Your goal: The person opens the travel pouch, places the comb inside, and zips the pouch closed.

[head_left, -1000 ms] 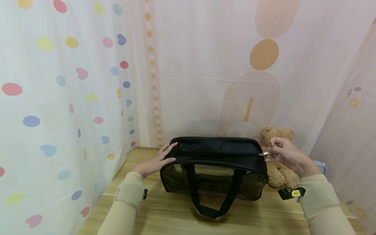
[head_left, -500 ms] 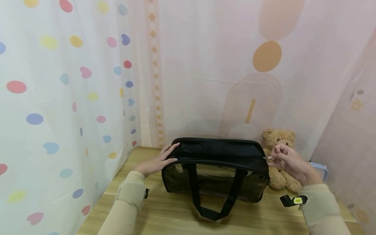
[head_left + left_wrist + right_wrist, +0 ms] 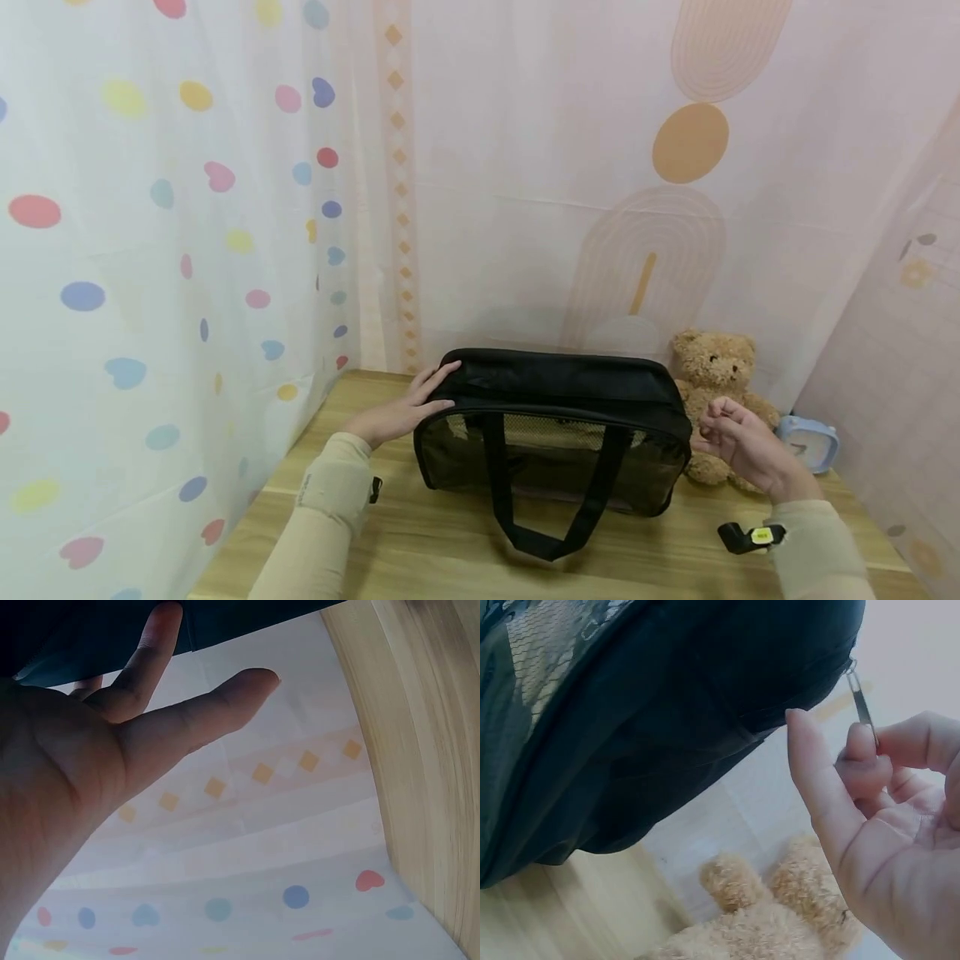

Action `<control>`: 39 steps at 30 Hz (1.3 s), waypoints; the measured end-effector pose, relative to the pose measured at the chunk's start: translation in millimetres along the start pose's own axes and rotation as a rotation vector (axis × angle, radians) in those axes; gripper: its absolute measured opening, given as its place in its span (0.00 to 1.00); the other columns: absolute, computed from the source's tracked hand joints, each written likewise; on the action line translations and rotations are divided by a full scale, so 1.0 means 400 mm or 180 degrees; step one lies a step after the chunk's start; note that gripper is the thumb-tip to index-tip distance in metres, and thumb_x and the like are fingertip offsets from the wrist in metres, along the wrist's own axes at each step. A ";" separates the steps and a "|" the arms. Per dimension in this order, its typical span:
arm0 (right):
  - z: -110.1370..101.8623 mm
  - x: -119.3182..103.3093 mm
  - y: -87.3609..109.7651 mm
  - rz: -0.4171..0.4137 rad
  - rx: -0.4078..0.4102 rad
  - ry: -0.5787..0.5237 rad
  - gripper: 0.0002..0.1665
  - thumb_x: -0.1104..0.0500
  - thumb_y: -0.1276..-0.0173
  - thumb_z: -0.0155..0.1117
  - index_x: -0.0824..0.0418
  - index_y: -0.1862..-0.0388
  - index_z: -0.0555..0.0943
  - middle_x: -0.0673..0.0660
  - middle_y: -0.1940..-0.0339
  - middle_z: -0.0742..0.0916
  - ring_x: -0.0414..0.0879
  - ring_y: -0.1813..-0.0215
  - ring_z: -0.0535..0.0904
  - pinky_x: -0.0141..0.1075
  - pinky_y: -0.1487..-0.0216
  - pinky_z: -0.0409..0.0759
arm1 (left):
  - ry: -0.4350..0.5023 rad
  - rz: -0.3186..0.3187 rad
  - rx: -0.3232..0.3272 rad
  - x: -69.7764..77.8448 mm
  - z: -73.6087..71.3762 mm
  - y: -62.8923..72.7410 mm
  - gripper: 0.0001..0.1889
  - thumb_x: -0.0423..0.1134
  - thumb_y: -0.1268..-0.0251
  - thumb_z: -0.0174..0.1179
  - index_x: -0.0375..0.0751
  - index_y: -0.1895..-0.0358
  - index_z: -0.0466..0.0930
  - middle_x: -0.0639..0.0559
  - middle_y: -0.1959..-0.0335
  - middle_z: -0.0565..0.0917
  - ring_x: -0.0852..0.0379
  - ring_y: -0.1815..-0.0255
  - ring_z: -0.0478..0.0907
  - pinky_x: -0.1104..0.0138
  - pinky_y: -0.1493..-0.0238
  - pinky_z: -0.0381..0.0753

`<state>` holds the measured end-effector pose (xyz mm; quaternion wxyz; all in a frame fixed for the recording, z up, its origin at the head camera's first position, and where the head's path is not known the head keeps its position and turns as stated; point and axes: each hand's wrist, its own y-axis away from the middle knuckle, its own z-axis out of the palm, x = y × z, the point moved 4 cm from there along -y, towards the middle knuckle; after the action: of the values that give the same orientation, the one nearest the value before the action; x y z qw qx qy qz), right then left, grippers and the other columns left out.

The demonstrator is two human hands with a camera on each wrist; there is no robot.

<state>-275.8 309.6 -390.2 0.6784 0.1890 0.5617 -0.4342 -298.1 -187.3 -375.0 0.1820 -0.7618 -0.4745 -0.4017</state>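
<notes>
A black bag (image 3: 551, 383) with clear and mesh side panels stands on the wooden table, its black strap handle (image 3: 501, 492) hanging down in front. My left hand (image 3: 401, 414) rests on its left end, fingers spread and fairly straight; in the left wrist view the fingers (image 3: 247, 697) lie along the dark fabric's edge. At the opposite end, my right hand (image 3: 746, 446) pinches a metal zipper pull (image 3: 861, 705) with curled fingers. That pull hangs from the bag's upper corner in the right wrist view, while in the head view the hand hides it.
A brown teddy bear (image 3: 717, 371) sits behind my right hand, against the curtain (image 3: 510, 250). Right of it stands a light blue alarm clock (image 3: 810, 443). The wooden table (image 3: 420, 550) extends in front of the bag.
My right hand has moved right and down with the zipper pull, down past the bag's right end. More of the bear and the clock shows. My left hand has stayed on the bag.
</notes>
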 end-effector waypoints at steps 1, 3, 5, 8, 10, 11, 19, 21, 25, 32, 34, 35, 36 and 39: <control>0.000 0.005 0.001 0.0010 0.0016 0.0031 0.22 0.70 0.15 0.31 0.56 0.56 0.75 0.48 0.61 0.80 0.40 0.59 0.79 0.38 0.46 0.83 | 0.0006 -0.0010 -0.0001 0.000 0.000 0.001 0.37 0.65 0.22 0.45 0.79 0.19 0.36 0.55 0.17 0.25 0.31 0.19 0.30 0.29 0.30 0.48; 0.002 0.011 0.000 0.0044 0.0135 0.0208 0.19 0.68 0.15 0.34 0.55 0.53 0.75 0.48 0.60 0.81 0.40 0.60 0.79 0.37 0.48 0.83 | 0.0024 -0.0011 -0.0008 -0.002 0.001 0.002 0.37 0.65 0.22 0.45 0.79 0.19 0.35 0.55 0.17 0.25 0.31 0.19 0.31 0.29 0.31 0.48; 0.008 0.010 0.001 0.0107 0.0338 0.0517 0.15 0.64 0.14 0.39 0.54 0.48 0.75 0.47 0.56 0.81 0.40 0.58 0.79 0.37 0.50 0.83 | 0.0073 -0.0010 0.0021 -0.003 0.003 0.003 0.37 0.65 0.23 0.46 0.79 0.19 0.36 0.55 0.17 0.26 0.32 0.19 0.32 0.29 0.30 0.48; 0.023 0.005 0.005 0.0273 0.0573 0.1261 0.19 0.57 0.14 0.42 0.56 0.29 0.69 0.50 0.41 0.77 0.36 0.49 0.79 0.35 0.48 0.82 | 0.0137 0.0097 0.0122 -0.001 0.008 -0.002 0.36 0.64 0.23 0.47 0.79 0.19 0.39 0.55 0.17 0.29 0.34 0.18 0.33 0.30 0.30 0.48; 0.036 0.004 0.011 0.0408 0.0611 0.1700 0.29 0.55 0.14 0.42 0.58 0.19 0.57 0.57 0.29 0.69 0.33 0.44 0.77 0.35 0.47 0.80 | 0.0166 0.0228 0.0246 0.002 0.010 -0.009 0.35 0.63 0.22 0.48 0.77 0.19 0.42 0.53 0.16 0.35 0.36 0.18 0.36 0.32 0.28 0.49; 0.043 0.005 0.015 0.0471 0.0600 0.1891 0.33 0.54 0.13 0.41 0.59 0.16 0.50 0.61 0.25 0.64 0.32 0.42 0.76 0.34 0.45 0.79 | 0.0178 0.0285 0.0307 0.002 0.010 -0.012 0.34 0.63 0.22 0.47 0.76 0.19 0.43 0.52 0.16 0.37 0.37 0.18 0.38 0.33 0.28 0.49; 0.073 0.021 0.032 0.0726 0.0643 0.2314 0.42 0.51 0.15 0.44 0.57 0.15 0.36 0.75 0.20 0.50 0.47 0.31 0.72 0.55 0.37 0.74 | 0.0378 0.0628 0.0744 -0.015 0.019 -0.015 0.30 0.56 0.17 0.43 0.64 0.17 0.50 0.47 0.16 0.44 0.38 0.18 0.41 0.35 0.26 0.46; 0.076 0.028 0.029 0.0781 0.0689 0.2308 0.42 0.49 0.15 0.43 0.56 0.15 0.35 0.76 0.20 0.49 0.63 0.26 0.65 0.61 0.35 0.70 | 0.0499 0.0698 0.0805 -0.023 0.024 -0.011 0.29 0.55 0.16 0.41 0.63 0.17 0.49 0.48 0.16 0.43 0.40 0.17 0.39 0.35 0.25 0.43; 0.083 0.046 0.025 0.0869 0.0771 0.2215 0.43 0.48 0.15 0.43 0.57 0.15 0.33 0.79 0.21 0.50 0.77 0.24 0.51 0.67 0.33 0.64 | 0.0694 0.0902 0.0853 -0.043 0.033 0.002 0.30 0.55 0.15 0.35 0.60 0.16 0.44 0.49 0.16 0.42 0.40 0.17 0.37 0.35 0.25 0.40; 0.099 0.061 0.008 0.0840 0.0857 0.2118 0.43 0.52 0.15 0.46 0.55 0.15 0.35 0.77 0.20 0.51 0.74 0.22 0.50 0.62 0.33 0.66 | 0.0854 0.0957 0.0911 -0.078 0.031 0.019 0.40 0.66 0.24 0.38 0.54 0.16 0.43 0.46 0.16 0.44 0.35 0.18 0.40 0.34 0.26 0.45; 0.103 0.064 -0.001 0.0825 0.0865 0.2094 0.45 0.53 0.16 0.50 0.56 0.15 0.36 0.76 0.20 0.51 0.73 0.22 0.50 0.62 0.32 0.66 | 0.0938 0.0889 0.0889 -0.078 0.029 0.019 0.38 0.63 0.23 0.39 0.55 0.16 0.44 0.46 0.16 0.43 0.34 0.18 0.40 0.34 0.26 0.43; 0.104 0.065 -0.004 0.0827 0.0867 0.2094 0.46 0.53 0.17 0.51 0.56 0.15 0.36 0.75 0.19 0.50 0.73 0.22 0.49 0.62 0.32 0.65 | 0.0947 0.0857 0.0882 -0.078 0.028 0.018 0.37 0.61 0.21 0.39 0.56 0.16 0.44 0.46 0.16 0.43 0.33 0.19 0.40 0.34 0.26 0.43; 0.104 0.067 -0.006 0.0838 0.0882 0.2071 0.47 0.53 0.17 0.53 0.56 0.15 0.36 0.75 0.19 0.50 0.73 0.21 0.49 0.63 0.31 0.64 | 0.0972 0.0831 0.0870 -0.077 0.027 0.017 0.35 0.60 0.20 0.39 0.56 0.16 0.44 0.46 0.16 0.42 0.33 0.19 0.40 0.34 0.26 0.43; 0.103 0.075 -0.007 0.0884 0.0922 0.1972 0.49 0.53 0.19 0.56 0.55 0.15 0.36 0.73 0.18 0.47 0.73 0.21 0.46 0.65 0.29 0.61 | 0.0965 0.0753 0.0856 -0.077 0.027 0.015 0.35 0.60 0.21 0.38 0.59 0.16 0.44 0.47 0.16 0.42 0.32 0.19 0.41 0.34 0.26 0.43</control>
<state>-253.7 266.2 -405.2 0.4948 0.4800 0.6422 -0.3352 -295.1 -200.9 -405.1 0.3969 -0.7119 -0.3985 -0.4206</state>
